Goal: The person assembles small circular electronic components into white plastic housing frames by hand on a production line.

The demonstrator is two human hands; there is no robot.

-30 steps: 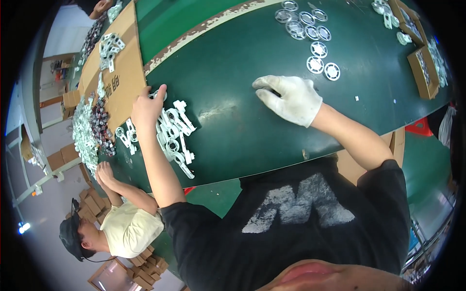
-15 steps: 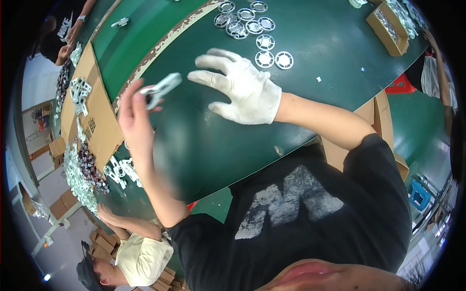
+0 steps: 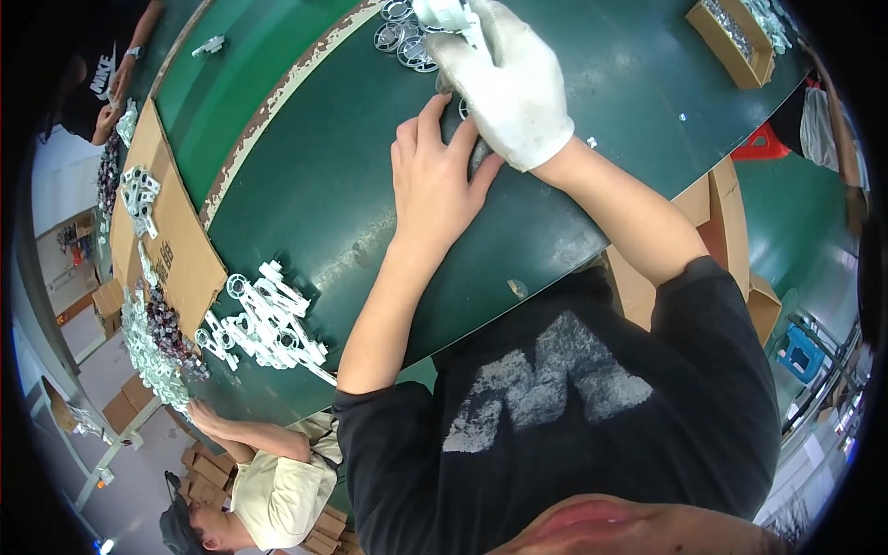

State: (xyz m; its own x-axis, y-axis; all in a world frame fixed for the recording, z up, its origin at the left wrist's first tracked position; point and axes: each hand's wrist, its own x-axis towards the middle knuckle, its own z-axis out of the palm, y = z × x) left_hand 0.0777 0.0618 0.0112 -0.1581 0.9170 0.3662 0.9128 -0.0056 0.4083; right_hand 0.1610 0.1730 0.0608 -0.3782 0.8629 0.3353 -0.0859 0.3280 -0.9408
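Observation:
My gloved right hand (image 3: pixel 518 88) is at the far side of the table, closed on a pale plastic part (image 3: pixel 449 14) that reaches the picture's upper edge. Just below and left of it, my bare left hand (image 3: pixel 433 171) lies low over the table with fingers apart, its fingertips beside a round spoked disc (image 3: pixel 463 108). Part of that disc is hidden by my hands. More of these clear, silvery discs (image 3: pixel 398 37) lie left of the glove, partly overlapping.
A pile of pale plastic parts (image 3: pixel 268 319) lies at the table's left. Beyond it are a cardboard sheet (image 3: pixel 185 250) and heaps of small parts (image 3: pixel 148 351). A co-worker in a cream shirt (image 3: pixel 282 495) sits nearby. A small-parts box (image 3: pixel 735 42) stands far right.
The pale plastic part has passed from my left hand to my right. My left hand has moved right to the discs, while the glove has moved up and right.

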